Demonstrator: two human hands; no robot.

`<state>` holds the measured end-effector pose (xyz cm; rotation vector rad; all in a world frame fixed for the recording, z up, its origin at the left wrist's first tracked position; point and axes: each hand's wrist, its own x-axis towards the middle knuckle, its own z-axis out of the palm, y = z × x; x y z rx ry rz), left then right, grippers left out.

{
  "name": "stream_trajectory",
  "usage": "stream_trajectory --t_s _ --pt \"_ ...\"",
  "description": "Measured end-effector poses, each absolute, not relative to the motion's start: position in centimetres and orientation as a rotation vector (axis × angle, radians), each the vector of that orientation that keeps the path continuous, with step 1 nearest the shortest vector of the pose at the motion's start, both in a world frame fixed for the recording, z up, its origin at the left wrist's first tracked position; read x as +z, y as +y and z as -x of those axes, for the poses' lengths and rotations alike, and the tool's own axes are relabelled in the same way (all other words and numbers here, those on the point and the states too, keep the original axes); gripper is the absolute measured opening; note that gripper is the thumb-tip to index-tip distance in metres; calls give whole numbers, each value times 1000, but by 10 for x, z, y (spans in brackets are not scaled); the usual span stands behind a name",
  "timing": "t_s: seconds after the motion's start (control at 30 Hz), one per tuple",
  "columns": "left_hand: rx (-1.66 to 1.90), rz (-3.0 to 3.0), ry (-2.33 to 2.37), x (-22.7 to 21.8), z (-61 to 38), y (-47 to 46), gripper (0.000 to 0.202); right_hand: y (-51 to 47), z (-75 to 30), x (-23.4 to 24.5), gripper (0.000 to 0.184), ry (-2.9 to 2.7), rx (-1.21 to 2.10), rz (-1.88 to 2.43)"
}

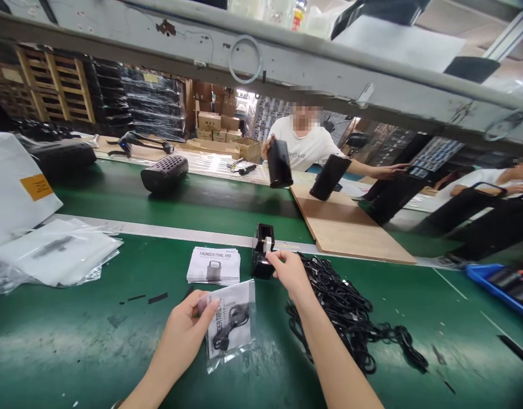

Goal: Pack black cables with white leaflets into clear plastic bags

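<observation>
My left hand [189,326] grips a clear plastic bag [230,324] that holds a folded leaflet and a coiled black cable, low over the green table. My right hand [289,271] reaches to the black tape dispenser [262,251], its fingers pinched at the tape end beside the roll. A stack of printed leaflets [214,265] lies just left of the dispenser. A pile of black cables [351,309] sprawls to the right of my right forearm.
Empty plastic bags [52,253] lie at the far left beside a white parcel [14,187]. A green conveyor belt [219,201] carries a black speaker [164,173]. A wooden board [349,224] lies across it. Two people opposite handle black speakers [279,165]. A blue tray [500,284] sits right.
</observation>
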<state>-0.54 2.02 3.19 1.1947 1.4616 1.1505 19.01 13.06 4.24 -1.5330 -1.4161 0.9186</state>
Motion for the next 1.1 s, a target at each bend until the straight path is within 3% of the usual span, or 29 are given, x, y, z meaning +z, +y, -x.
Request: stream_trajectory --t_s 0.43,0.6,0.73,0.83,0.93,1.0,1.1 --pt "1204 -1172 1459 24 11 24 27 75 -178 21 27 -1342 845 1528" --pt "1125 -1263 1587 31 5 18 26 46 -151 38 32 -1318 1389 1283" --pt "1095 -1308 1657 34 -1 8 24 41 -128 38 38 -1326 1534 1374" --pt "1097 -1265 1633 33 1 2 24 42 -126 35 46 -1578 1450 1574" --pt "1139 -1174 1553 35 8 -1 25 36 -129 36 53 -1916 1062 1749" --pt "1170 -1111 1490 39 16 -7 26 29 -133 37 43 -2066 911 1743" --pt "1202 -1027 1477 42 38 -28 29 22 -141 39 19 -2251 1057 1553"
